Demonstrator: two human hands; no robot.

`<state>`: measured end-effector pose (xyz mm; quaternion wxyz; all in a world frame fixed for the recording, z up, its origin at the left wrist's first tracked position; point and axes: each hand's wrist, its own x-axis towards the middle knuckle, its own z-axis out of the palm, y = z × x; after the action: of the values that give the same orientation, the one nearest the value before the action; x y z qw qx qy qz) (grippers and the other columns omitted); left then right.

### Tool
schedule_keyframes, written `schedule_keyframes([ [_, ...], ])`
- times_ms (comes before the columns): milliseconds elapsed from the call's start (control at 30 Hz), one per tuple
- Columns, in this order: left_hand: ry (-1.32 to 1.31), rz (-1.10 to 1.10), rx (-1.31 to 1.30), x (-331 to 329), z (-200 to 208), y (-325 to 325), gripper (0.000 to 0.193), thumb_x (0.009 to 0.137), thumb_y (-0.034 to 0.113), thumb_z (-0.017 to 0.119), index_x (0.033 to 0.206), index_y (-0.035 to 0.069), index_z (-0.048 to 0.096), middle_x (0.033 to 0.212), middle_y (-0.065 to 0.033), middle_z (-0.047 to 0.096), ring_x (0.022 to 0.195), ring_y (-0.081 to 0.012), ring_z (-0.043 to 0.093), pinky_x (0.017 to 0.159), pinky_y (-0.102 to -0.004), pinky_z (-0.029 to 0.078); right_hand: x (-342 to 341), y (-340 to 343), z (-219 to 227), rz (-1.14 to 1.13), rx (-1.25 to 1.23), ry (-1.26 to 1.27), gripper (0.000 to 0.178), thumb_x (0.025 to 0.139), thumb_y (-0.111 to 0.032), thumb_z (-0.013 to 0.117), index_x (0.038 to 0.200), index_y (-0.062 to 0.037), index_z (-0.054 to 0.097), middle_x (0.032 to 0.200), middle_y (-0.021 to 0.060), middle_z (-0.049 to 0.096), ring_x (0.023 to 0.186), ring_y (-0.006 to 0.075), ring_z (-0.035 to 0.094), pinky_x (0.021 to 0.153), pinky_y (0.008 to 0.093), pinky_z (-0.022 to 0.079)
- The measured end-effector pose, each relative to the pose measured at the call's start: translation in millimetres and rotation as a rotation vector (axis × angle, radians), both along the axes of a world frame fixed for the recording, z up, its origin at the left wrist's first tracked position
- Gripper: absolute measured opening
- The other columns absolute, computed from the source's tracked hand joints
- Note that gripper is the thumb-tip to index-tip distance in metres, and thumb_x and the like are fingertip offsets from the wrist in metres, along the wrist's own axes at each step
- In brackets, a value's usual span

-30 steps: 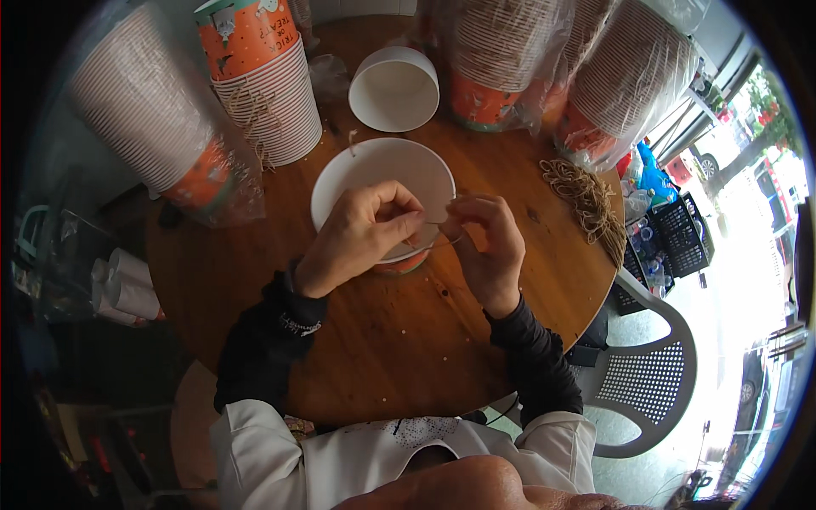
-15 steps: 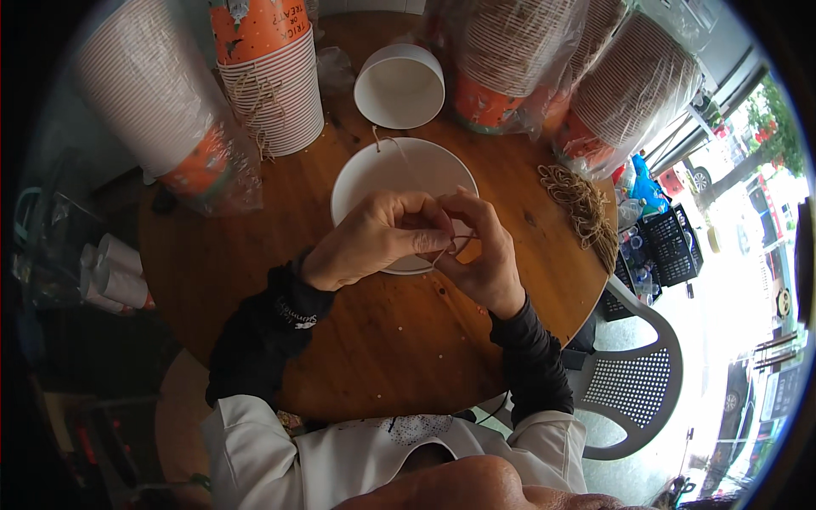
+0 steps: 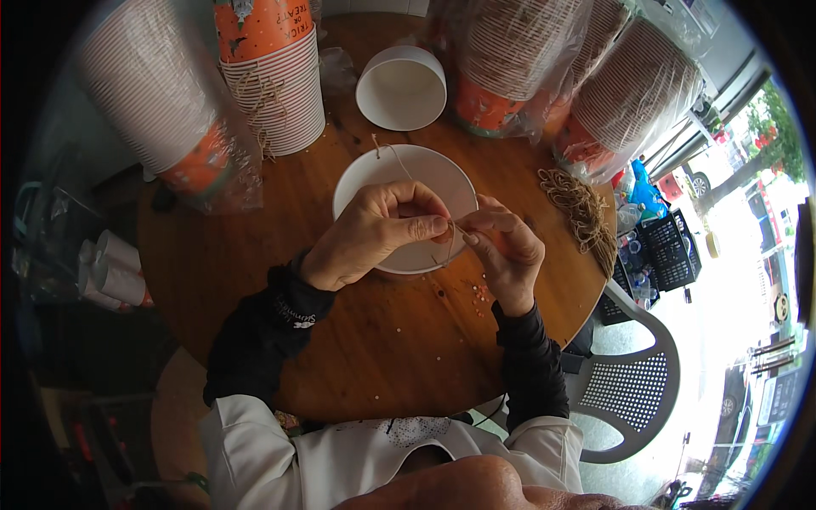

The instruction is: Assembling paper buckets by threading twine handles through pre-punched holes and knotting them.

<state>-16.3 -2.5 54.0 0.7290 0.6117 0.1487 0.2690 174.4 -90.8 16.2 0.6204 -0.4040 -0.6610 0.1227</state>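
A white-lined paper bucket is in front of me, its mouth facing up toward me. Light brown twine is knotted at its far rim and runs down inside, toward my fingers. My left hand reaches over the bucket with thumb and forefinger pinched on the twine. Close beside its fingertips, my right hand pinches the same twine at the bucket's near right rim. A small loop and a loose end hang below the fingers. My hands hide part of the bucket's rim and whether the twine passes through it there.
Another white bucket lies tipped behind. Nested orange-and-white buckets stand at back left, with plastic-wrapped stacks on both sides. A twine bundle rests on the round wooden table. A grey chair stands right.
My right hand has shifted slightly right, and its fingers have gone from a wide ring to a tighter pinch. The left hand stays nearly in place, still pinching the twine.
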Motion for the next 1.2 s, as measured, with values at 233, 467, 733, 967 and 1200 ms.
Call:
schedule_keyframes([
  [233, 0.007, 0.008, -0.002, 2, -2, 0, 0.013, 0.091, 0.009, 0.068, 0.099, 0.001, 0.064, 0.090, -0.0064, 0.068, 0.086, -0.0118, 0.066, 0.082, -0.0257, 0.052, -2, 0, 1, -0.010, 0.059, -0.063, 0.021, 0.077, 0.007, 0.073, 0.094, -0.0037, 0.065, 0.088, 0.0060, 0.070, 0.084, 0.0185, 0.066, 0.104, 0.0460, 0.040],
  [467, 0.027, -0.001, 0.014, -1, -5, 0, 0.017, 0.091, 0.013, 0.068, 0.101, 0.000, 0.064, 0.092, -0.0053, 0.069, 0.087, -0.0100, 0.066, 0.081, -0.0249, 0.053, -12, -7, 15, -0.034, 0.102, -0.157, 0.023, 0.075, 0.007, 0.074, 0.095, -0.0036, 0.067, 0.087, 0.0056, 0.069, 0.083, 0.0195, 0.065, 0.101, 0.0448, 0.042],
  [733, 0.177, -0.036, 0.266, -9, 4, 5, 0.012, 0.091, 0.009, 0.067, 0.098, 0.000, 0.063, 0.090, -0.0039, 0.067, 0.089, -0.0089, 0.063, 0.082, -0.0244, 0.050, -8, -4, 16, -0.120, -0.134, 0.252, 0.010, 0.087, 0.007, 0.062, 0.096, 0.0024, 0.065, 0.093, 0.0096, 0.070, 0.092, 0.0172, 0.065, 0.085, 0.0278, 0.050],
  [967, 0.392, 0.373, 0.783, -26, 14, 9, 0.007, 0.092, 0.005, 0.060, 0.090, -0.001, 0.059, 0.081, -0.0034, 0.065, 0.075, -0.0088, 0.062, 0.071, -0.0261, 0.050, -11, -6, 11, -0.157, -0.142, -0.312, 0.015, 0.083, 0.003, 0.065, 0.096, -0.0035, 0.066, 0.086, 0.0089, 0.068, 0.089, 0.0270, 0.065, 0.075, 0.0356, 0.052],
  [1200, 0.173, 0.364, 0.510, -26, 6, 25, 0.008, 0.091, 0.007, 0.060, 0.089, 0.000, 0.057, 0.077, -0.0055, 0.063, 0.072, -0.0115, 0.062, 0.065, -0.0279, 0.050, -67, 7, 11, -0.060, -0.103, -0.136, 0.015, 0.083, 0.003, 0.066, 0.097, -0.0024, 0.064, 0.081, 0.0118, 0.065, 0.067, 0.0228, 0.068, 0.057, 0.0296, 0.054],
])
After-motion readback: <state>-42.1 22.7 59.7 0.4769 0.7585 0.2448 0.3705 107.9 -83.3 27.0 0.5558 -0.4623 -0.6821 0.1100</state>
